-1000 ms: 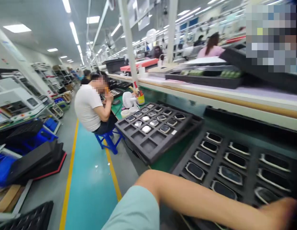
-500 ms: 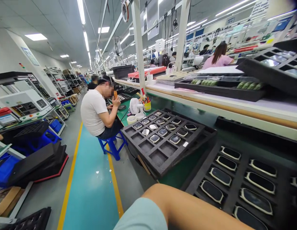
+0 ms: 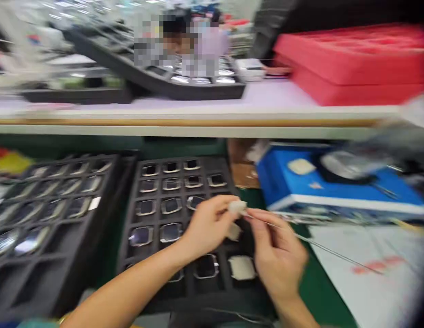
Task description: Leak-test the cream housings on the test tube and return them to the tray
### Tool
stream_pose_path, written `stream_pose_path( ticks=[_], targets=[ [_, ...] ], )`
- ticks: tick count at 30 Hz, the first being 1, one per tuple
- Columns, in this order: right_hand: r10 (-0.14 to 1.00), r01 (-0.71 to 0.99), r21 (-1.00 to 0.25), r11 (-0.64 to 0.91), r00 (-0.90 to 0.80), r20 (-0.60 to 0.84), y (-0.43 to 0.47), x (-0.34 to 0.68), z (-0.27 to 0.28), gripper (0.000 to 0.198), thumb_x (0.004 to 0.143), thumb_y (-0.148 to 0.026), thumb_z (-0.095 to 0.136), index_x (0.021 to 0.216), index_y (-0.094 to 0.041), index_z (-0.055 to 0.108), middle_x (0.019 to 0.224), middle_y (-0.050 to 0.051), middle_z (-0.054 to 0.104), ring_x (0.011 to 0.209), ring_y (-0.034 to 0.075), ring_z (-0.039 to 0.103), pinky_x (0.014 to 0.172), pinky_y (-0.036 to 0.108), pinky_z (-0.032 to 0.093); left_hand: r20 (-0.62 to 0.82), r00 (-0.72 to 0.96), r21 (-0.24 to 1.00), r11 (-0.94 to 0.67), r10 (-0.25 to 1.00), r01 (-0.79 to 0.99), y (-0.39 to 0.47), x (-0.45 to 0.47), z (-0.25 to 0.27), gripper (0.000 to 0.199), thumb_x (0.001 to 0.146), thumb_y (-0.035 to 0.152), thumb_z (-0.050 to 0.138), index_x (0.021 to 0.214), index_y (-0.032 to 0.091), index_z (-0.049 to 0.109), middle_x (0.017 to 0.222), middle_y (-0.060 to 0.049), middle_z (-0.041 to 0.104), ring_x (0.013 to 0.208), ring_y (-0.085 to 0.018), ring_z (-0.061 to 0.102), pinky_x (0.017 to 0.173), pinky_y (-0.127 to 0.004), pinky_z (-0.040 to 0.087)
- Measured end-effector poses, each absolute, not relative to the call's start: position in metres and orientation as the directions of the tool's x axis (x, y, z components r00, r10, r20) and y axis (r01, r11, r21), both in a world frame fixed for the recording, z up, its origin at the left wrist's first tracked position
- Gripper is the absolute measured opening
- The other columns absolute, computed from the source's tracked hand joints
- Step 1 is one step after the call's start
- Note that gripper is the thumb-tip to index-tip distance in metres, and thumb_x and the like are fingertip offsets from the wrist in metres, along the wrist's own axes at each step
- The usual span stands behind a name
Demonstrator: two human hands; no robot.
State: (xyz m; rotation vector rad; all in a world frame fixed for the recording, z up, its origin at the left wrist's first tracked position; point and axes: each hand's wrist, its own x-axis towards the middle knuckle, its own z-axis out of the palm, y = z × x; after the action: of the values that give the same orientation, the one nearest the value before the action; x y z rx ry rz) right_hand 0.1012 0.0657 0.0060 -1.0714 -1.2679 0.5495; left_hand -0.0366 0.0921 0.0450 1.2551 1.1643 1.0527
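Over the black foam tray my hands meet near its right side. My left hand is closed in a pinch on a small whitish piece; blur hides its exact kind. My right hand is closed around a thin metal rod, whose near end meets the whitish piece while the other end points right. Square watch cases with dark faces lie in the tray's pockets. Below the hands sits a pale square piece in a pocket, and another pale piece is partly hidden behind my fingers.
A second foam tray with watch cases stands at left. On the right are a blue box, a clear bag-like object and white paper. The shelf edge crosses above, carrying red foam boxes and tilted trays.
The view has swung right, from the aisle and a seated co-worker to the bench trays. Both my hands now show, holding the whitish piece and the rod; earlier neither hand was visible.
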Motion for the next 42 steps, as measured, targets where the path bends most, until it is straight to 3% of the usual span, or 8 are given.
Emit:
stream_pose_path(
  ticks=[2, 9, 17, 42],
  targets=[
    [0.821, 0.244, -0.865, 0.439, 0.284, 0.496, 0.068, 0.113, -0.002, 0.011, 0.102, -0.021, 0.066, 0.101, -0.024, 0.076, 0.103, 0.005, 0.079, 0.097, 0.020, 0.077, 0.085, 0.033, 0.065, -0.109, 0.180, 0.992, 0.118, 0.978, -0.040, 0.102, -0.036, 0.039, 0.032, 0.091, 0.028, 0.076, 0.120, 0.015, 0.077, 0.122, -0.013, 0.082, 0.112, -0.027, 0.078, 0.098, -0.037, 0.060],
    [0.817, 0.064, -0.864, 0.499, 0.298, 0.494, 0.073, 0.112, -0.002, 0.025, 0.101, -0.008, 0.061, 0.110, -0.027, 0.075, 0.108, 0.002, 0.081, 0.104, 0.016, 0.079, 0.091, 0.028, 0.067, -0.215, 0.190, 0.965, 0.238, 0.958, -0.106, 0.097, -0.035, 0.051, 0.038, 0.081, 0.030, 0.088, 0.116, 0.017, 0.080, 0.115, -0.010, 0.084, 0.107, -0.023, 0.080, 0.091, -0.029, 0.063],
    [0.837, 0.008, -0.880, 0.474, 0.308, 0.453, 0.073, 0.116, -0.003, 0.021, 0.101, -0.010, 0.064, 0.107, -0.026, 0.077, 0.107, 0.004, 0.082, 0.103, 0.019, 0.079, 0.089, 0.031, 0.068, -0.223, 0.184, 0.961, 0.248, 0.957, -0.123, 0.096, -0.032, 0.051, 0.033, 0.081, 0.026, 0.089, 0.112, 0.018, 0.081, 0.112, -0.008, 0.085, 0.101, -0.020, 0.081, 0.086, -0.025, 0.064],
    [0.837, 0.025, -0.882, 0.471, 0.303, 0.456, 0.073, 0.116, 0.000, 0.020, 0.101, -0.012, 0.063, 0.106, -0.025, 0.077, 0.106, 0.006, 0.081, 0.102, 0.021, 0.079, 0.086, 0.034, 0.069, -0.209, 0.184, 0.972, 0.225, 0.961, -0.073, 0.096, -0.033, 0.052, 0.031, 0.083, 0.026, 0.086, 0.112, 0.017, 0.082, 0.109, -0.010, 0.085, 0.099, -0.024, 0.081, 0.085, -0.031, 0.066]
  ],
)
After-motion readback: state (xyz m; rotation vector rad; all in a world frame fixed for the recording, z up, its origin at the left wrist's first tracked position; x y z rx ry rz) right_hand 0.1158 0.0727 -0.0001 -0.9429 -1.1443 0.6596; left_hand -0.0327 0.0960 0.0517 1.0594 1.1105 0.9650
